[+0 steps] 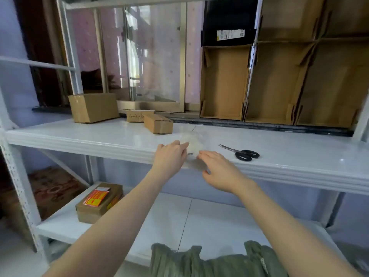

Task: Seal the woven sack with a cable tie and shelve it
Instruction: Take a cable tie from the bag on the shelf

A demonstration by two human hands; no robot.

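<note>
Hands, two: left hand (169, 156) and right hand (217, 168) touch one clear bag (192, 143).

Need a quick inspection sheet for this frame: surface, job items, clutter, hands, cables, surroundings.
Surface: white shelf, glossy.
Job's things: green woven sack at bottom edge, mouth not visibly tied; blurred clear bag of whitish pieces on the shelf, maybe cable ties.
Clutter: scissors, three cardboard boxes on the shelf; labelled parcel on the lower shelf.
Grippers: left hand and right hand reach for the clear bag, fingers straight.
Cables: nothing seen.
Surroundings: open cardboard bins, window behind.
</note>
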